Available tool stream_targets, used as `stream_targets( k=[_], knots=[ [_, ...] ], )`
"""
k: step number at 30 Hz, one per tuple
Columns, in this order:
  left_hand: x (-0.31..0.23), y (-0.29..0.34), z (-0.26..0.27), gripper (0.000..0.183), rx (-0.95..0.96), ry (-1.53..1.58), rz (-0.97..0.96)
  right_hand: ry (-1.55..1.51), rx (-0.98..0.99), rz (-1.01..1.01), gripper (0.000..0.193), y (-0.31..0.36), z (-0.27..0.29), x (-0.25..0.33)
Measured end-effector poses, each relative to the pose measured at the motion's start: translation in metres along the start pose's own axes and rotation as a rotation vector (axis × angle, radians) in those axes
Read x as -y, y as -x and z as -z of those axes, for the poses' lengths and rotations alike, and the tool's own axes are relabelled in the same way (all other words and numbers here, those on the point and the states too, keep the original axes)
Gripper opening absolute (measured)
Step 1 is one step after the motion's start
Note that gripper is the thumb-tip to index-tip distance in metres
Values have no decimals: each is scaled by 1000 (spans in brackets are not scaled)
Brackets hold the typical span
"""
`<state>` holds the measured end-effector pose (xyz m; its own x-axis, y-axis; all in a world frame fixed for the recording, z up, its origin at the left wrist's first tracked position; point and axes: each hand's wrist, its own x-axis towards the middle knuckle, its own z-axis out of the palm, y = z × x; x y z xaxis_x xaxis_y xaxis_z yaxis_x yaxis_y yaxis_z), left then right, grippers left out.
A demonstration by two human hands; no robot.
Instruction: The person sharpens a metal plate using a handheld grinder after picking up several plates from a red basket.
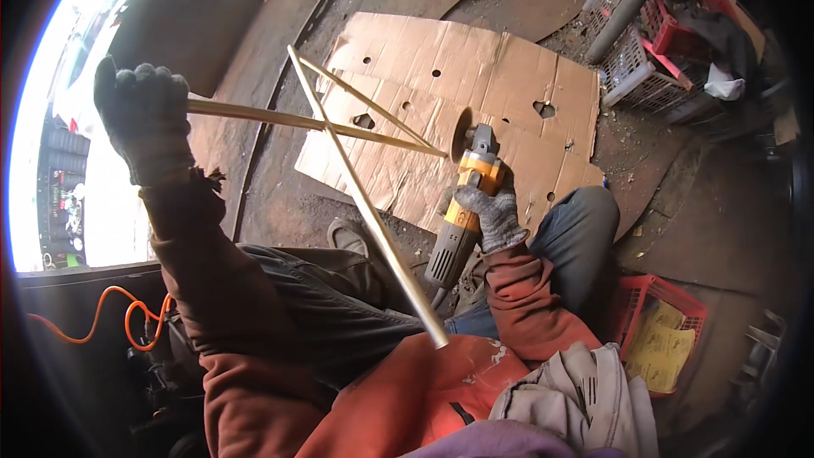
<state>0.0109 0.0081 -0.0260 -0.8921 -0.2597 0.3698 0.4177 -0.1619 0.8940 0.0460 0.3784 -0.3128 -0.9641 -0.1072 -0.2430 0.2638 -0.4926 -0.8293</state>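
My gloved left hand point(146, 119), raised at the left, is closed around one end of a gold-coloured metal frame. A straight bar point(254, 113) runs from that fist to the right and crosses a longer tube point(352, 174) that slants down toward my lap. A thinner bar point(373, 106) joins the tube's far end and meets the first bar in a point. My gloved right hand point(496, 216) grips a yellow and grey angle grinder point(462, 220), its disc point(463, 134) upright close to that joined corner. Whether the disc touches the metal, I cannot tell.
Flattened cardboard point(475, 59) with several holes lies on the floor before me, between my bent legs. Plastic crates point(636, 76) stand at the far right. A red basket point(632, 301) holding yellow sheets sits beside my right knee. An orange hose point(110, 290) coils at the left.
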Motion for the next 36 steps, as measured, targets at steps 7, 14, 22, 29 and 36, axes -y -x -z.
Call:
stream_targets(
  k=[7,14,22,29,36],
  knots=[
    [12,-13,5,40,-55,-790,-377,601,-206,499,95,5,-16,36],
    [20,-25,-46,20,-160,303,-48,925,-502,573,97,15,-15,66],
    [67,-81,59,11,6,284,-76,-3,-169,-34,60,6,75,119],
    [63,-81,90,12,41,1286,152,-557,284,57,77,15,77,120],
    [54,-77,91,17,71,399,5,-815,506,-12,80,0,106,111]
  ],
)
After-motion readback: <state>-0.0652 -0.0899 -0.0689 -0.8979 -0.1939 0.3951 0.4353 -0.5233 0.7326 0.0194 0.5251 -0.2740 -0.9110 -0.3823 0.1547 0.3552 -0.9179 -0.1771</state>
